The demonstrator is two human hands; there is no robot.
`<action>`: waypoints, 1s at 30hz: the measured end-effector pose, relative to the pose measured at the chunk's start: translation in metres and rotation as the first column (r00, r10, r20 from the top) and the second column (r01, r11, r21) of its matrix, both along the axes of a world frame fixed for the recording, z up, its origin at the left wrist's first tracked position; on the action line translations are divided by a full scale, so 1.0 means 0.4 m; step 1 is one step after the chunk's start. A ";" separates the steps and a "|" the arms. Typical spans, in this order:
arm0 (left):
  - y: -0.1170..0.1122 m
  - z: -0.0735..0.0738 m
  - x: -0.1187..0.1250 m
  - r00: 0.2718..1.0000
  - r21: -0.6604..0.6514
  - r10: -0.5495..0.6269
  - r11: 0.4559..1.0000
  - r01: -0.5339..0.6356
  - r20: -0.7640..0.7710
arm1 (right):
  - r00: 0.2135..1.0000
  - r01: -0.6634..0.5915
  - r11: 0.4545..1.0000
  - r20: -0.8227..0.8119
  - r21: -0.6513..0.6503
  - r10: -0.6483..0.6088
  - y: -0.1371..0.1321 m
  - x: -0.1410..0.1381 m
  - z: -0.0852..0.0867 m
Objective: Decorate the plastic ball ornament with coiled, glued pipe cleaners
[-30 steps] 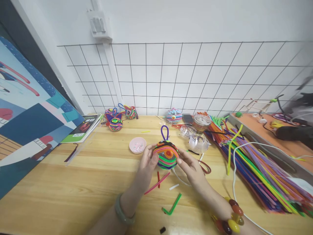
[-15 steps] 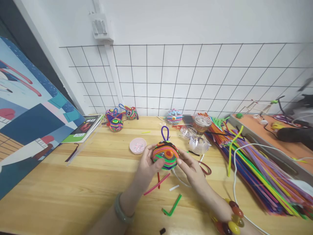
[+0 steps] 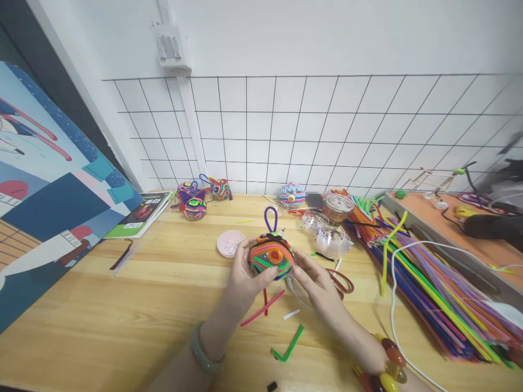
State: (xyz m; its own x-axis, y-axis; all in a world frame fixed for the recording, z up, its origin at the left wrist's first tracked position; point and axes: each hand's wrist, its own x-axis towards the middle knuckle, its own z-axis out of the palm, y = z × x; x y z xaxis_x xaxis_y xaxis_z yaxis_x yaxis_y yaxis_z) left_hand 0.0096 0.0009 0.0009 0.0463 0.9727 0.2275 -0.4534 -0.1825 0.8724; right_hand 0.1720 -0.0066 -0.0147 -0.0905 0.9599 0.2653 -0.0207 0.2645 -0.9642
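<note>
A round, multicoloured fuzzy-strip ornament is held over the pale wooden surface, its sides clamped between the left hand and right hand; its winding might be dislodged by excessive left-thumb pressure.

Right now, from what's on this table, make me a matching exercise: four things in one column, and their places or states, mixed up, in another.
1. Pink dish
2. Green pipe cleaner
3. Striped ball
4. Pipe cleaner pile

A. Bent like an L
B. Between left hand and right hand
C. Right of the right hand
D. Holding small pale bits

Pairs: 1-D, 2-A, 3-B, 4-C
</note>
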 end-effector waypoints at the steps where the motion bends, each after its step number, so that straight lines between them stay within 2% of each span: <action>1: 0.004 0.002 -0.004 0.999 0.001 0.049 0.999 -0.049 -0.001 | 0.998 0.009 1.000 0.054 0.030 -0.011 0.000 0.000 -0.005; 3: 0.014 0.005 -0.014 0.984 -0.002 0.176 0.984 -0.176 -0.003 | 0.971 0.022 0.990 0.234 0.139 -0.055 0.001 0.000 -0.015; 5: 0.025 0.009 -0.026 0.952 -0.017 0.305 0.952 -0.305 0.010 | 0.905 -0.005 0.967 0.412 0.256 -0.105 -0.002 -0.002 -0.024; 7: 0.036 0.011 -0.037 0.918 -0.044 0.395 0.918 -0.394 0.031 | 0.852 -0.084 0.941 0.514 0.327 -0.102 -0.008 -0.010 -0.030; 10: 0.047 0.011 -0.046 0.872 -0.066 0.486 0.874 -0.482 0.055 | 0.758 -0.287 0.880 0.651 0.380 -0.034 -0.027 -0.033 -0.034; 14: 0.051 0.005 -0.043 0.843 -0.049 0.537 0.844 -0.535 0.030 | 0.593 -0.471 0.794 0.804 0.385 -0.039 -0.049 -0.069 -0.041; 17: 0.047 0.001 -0.038 0.849 -0.037 0.529 0.848 -0.529 -0.010 | 0.487 -0.521 0.764 0.868 0.380 -0.100 -0.056 -0.086 -0.053; 20: 0.041 0.002 -0.034 0.860 -0.025 0.508 0.860 -0.509 -0.039 | 0.415 -0.551 0.738 0.895 0.389 -0.162 -0.061 -0.093 -0.066; 23: 0.037 0.005 -0.033 0.868 -0.022 0.495 0.868 -0.495 -0.034 | 0.377 -0.578 0.712 0.905 0.398 -0.199 -0.067 -0.097 -0.071; 26: 0.038 0.005 -0.035 0.882 -0.026 0.470 0.882 -0.471 -0.024 | 0.373 -0.586 0.701 0.904 0.406 -0.211 -0.076 -0.095 -0.052; 30: 0.045 0.006 -0.046 0.876 -0.038 0.483 0.875 -0.483 -0.015 | 0.443 -0.548 0.720 0.878 0.425 -0.182 -0.085 -0.082 -0.002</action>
